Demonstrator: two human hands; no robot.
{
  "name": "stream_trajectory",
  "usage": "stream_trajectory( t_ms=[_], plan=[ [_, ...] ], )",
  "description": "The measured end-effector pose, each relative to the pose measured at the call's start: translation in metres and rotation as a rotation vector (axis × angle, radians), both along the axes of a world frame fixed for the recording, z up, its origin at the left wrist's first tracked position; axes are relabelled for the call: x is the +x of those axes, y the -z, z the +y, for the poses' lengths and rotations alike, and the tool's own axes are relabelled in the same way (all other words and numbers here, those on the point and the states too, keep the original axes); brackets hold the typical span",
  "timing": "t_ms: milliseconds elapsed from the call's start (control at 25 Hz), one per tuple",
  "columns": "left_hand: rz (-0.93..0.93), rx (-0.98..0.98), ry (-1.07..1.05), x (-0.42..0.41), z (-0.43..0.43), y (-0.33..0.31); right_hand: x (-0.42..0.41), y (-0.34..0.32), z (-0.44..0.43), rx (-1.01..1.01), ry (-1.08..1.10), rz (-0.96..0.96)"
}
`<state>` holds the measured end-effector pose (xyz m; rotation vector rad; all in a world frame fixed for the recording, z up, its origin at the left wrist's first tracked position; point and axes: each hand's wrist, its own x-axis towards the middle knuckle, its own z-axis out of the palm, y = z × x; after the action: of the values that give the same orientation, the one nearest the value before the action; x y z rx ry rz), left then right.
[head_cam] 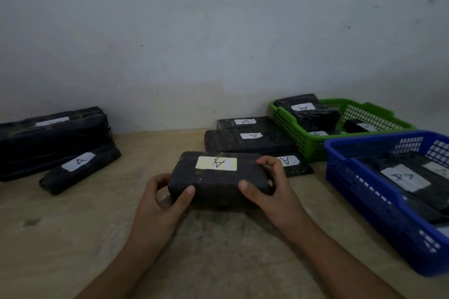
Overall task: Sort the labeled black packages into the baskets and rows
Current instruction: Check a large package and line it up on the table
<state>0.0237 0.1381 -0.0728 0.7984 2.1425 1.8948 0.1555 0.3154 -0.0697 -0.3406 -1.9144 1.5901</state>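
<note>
A black package (218, 177) with a pale label marked A sits at the middle of the wooden table (73, 238). My left hand (160, 199) grips its left end, thumb on the front face. My right hand (269, 187) grips its right end, fingers curled over the top edge. Behind it, a row of three labeled black packages (250, 139) runs back to the wall; the nearest one (295, 165) is thin and flat. The green basket (289, 126) and the blue basket (359, 192) at the right both hold labeled black packages.
At the left a big stack of black packages (51, 136) leans near the wall, with a smaller labeled one (80, 170) in front of it. The pale wall (218, 43) closes the table's far side. The blue basket stands close to my right forearm.
</note>
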Motion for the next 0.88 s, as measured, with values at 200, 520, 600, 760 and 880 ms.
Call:
stream_trajectory(
  t_ms=[200,520,600,760,880],
  plan=[
    [-0.091,0.1,0.043,-0.001,0.003,0.004,0.001,0.002,0.014,-0.154,-0.08,0.042],
    [-0.596,0.487,0.025,-0.008,0.005,0.0,-0.001,-0.006,0.003,-0.69,-0.331,-0.036],
    [-0.6,0.435,0.127,-0.006,0.004,-0.002,-0.001,-0.003,-0.001,-0.717,-0.409,-0.147],
    [-0.539,0.317,0.207,0.0,0.007,-0.003,-0.005,0.001,-0.01,-0.707,-0.381,-0.251],
    [-0.396,0.249,0.166,0.002,0.009,0.004,-0.006,-0.005,-0.012,-0.752,-0.18,-0.136]
  ],
)
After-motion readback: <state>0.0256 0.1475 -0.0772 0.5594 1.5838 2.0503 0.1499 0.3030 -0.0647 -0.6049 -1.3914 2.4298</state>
